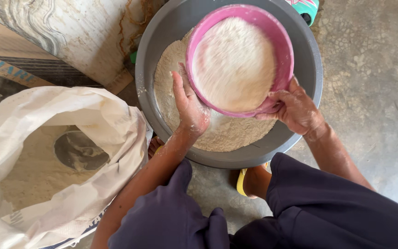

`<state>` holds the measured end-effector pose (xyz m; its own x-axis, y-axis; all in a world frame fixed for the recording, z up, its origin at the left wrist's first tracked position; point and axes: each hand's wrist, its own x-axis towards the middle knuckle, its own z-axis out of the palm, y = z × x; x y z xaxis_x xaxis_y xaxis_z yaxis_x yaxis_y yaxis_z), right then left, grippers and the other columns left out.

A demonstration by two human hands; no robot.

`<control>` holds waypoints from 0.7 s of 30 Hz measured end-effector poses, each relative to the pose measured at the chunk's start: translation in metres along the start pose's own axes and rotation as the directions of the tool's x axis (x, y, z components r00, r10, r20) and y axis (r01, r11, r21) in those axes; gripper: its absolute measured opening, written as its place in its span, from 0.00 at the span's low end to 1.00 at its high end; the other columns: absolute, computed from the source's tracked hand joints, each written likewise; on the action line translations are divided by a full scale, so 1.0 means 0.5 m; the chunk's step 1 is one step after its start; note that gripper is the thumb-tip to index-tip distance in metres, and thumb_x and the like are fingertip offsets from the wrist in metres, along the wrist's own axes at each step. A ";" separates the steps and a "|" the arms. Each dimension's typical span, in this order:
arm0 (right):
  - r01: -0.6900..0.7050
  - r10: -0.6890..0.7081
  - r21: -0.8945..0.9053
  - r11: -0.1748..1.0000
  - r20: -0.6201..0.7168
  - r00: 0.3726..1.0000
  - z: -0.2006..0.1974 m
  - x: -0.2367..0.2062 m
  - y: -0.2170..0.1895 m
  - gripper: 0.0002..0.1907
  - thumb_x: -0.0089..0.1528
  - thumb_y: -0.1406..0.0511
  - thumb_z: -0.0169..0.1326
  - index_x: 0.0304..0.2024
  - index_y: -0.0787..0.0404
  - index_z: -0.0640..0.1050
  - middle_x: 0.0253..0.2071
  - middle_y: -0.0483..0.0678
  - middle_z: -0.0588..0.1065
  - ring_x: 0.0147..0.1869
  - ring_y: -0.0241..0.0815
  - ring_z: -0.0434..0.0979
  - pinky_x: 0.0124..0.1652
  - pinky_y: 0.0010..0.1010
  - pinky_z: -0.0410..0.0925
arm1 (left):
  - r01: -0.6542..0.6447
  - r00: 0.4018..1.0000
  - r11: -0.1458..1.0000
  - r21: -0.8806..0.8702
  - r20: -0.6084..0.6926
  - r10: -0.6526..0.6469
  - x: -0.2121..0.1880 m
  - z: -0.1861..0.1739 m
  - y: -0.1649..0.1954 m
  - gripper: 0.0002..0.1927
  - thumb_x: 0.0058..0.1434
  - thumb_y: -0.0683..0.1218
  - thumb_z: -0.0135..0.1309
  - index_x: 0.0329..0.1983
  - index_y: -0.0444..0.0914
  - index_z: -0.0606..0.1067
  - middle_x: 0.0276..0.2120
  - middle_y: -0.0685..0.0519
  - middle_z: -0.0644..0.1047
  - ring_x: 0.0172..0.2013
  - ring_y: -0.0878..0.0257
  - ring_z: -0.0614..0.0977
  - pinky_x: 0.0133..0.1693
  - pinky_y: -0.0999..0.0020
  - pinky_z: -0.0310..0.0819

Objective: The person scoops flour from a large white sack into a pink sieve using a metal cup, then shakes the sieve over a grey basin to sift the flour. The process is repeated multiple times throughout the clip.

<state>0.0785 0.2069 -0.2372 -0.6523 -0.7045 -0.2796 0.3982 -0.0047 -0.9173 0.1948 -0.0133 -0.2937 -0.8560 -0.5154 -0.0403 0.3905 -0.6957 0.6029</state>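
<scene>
1. Pink sieve (272, 27): a round pink-rimmed sieve, held tilted above a grey basin (307, 60), over the basin's upper right part. It is heaped almost to the rim with pale flour (233, 62), whose surface looks blurred.
2. Right hand (295, 108) grips the sieve's lower right rim, fingers curled and pinched over the pink edge, dusted with flour.
3. Left hand (190, 103) presses flat against the sieve's left side, fingers straight and together, pointing up along the rim; it does not wrap around it. The palm and wrist are floury.
4. Inside the basin, under and to the left of the sieve, lies a mound of sifted flour (226, 133) covering most of the bottom, with bare grey wall showing around it.
5. Left of the basin, just beside it, stands an open white sack (88, 110), its mouth rolled back. It holds more flour (28, 170), and a round grey bowl (80, 150) rests in that flour.
6. Below the basin are the person's knees in dark blue cloth (323, 207), and a foot in a yellow sandal (245, 182) close to the basin's lower rim.
7. Above and left of the basin lie a flattened cardboard (5, 55) and a white marbled board (84, 32); a concrete floor (374, 92) spreads to the basin's right.
</scene>
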 end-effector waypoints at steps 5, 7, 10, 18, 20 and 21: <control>0.116 -0.120 -0.045 0.992 -0.100 0.988 0.005 -0.002 -0.020 0.32 0.68 0.75 0.35 0.73 0.64 0.44 0.58 0.72 0.70 0.47 0.58 0.83 0.44 0.39 0.83 | 0.034 0.995 0.990 0.136 -0.093 -0.021 -0.005 0.004 0.009 0.55 0.63 0.77 0.32 0.80 0.41 0.32 0.79 0.50 0.29 0.77 0.59 0.28 0.69 0.57 0.18; 0.110 -0.113 -0.044 0.993 -0.051 0.992 0.004 -0.001 -0.019 0.32 0.67 0.75 0.35 0.73 0.63 0.45 0.58 0.71 0.71 0.46 0.57 0.83 0.42 0.39 0.83 | 0.004 1.000 0.999 -0.037 0.003 -0.003 -0.004 0.006 0.011 0.52 0.67 0.74 0.33 0.80 0.41 0.32 0.80 0.43 0.32 0.78 0.49 0.34 0.73 0.48 0.26; 0.004 0.003 0.070 0.998 -0.096 0.995 -0.002 -0.001 -0.011 0.28 0.68 0.75 0.36 0.71 0.68 0.49 0.55 0.73 0.72 0.45 0.56 0.84 0.41 0.38 0.83 | 0.018 1.000 1.000 -0.002 -0.009 -0.018 -0.003 0.007 0.012 0.52 0.67 0.74 0.33 0.80 0.41 0.32 0.79 0.44 0.30 0.78 0.52 0.33 0.73 0.50 0.23; -0.004 0.028 0.112 0.994 -0.213 0.977 0.010 -0.013 -0.003 0.30 0.65 0.77 0.39 0.68 0.70 0.47 0.54 0.74 0.71 0.43 0.60 0.83 0.41 0.37 0.83 | 0.032 0.997 0.994 -0.101 0.067 -0.026 0.001 -0.006 0.005 0.51 0.67 0.75 0.33 0.78 0.45 0.29 0.79 0.44 0.31 0.78 0.50 0.32 0.73 0.47 0.23; 0.118 -0.112 0.022 0.993 -0.187 0.976 0.018 -0.017 -0.005 0.34 0.64 0.77 0.37 0.69 0.64 0.42 0.56 0.73 0.69 0.44 0.59 0.83 0.41 0.36 0.84 | 0.005 0.997 0.996 0.094 -0.081 0.002 0.002 -0.009 0.004 0.56 0.64 0.77 0.33 0.80 0.39 0.33 0.79 0.48 0.30 0.77 0.58 0.28 0.70 0.56 0.15; 0.183 -0.183 -0.019 0.983 -0.170 0.968 0.022 -0.019 -0.006 0.36 0.63 0.77 0.35 0.70 0.61 0.40 0.57 0.73 0.68 0.44 0.58 0.83 0.41 0.35 0.84 | 0.015 0.999 1.000 -0.005 -0.032 -0.015 0.002 -0.010 0.004 0.54 0.65 0.76 0.34 0.80 0.42 0.32 0.80 0.46 0.31 0.78 0.54 0.30 0.72 0.53 0.17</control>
<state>0.0903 0.2058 -0.2288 -0.8144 -0.5603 -0.1510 0.2599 -0.1194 -0.9582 0.1963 -0.0177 -0.2968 -0.8504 -0.5207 -0.0751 0.3794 -0.7058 0.5982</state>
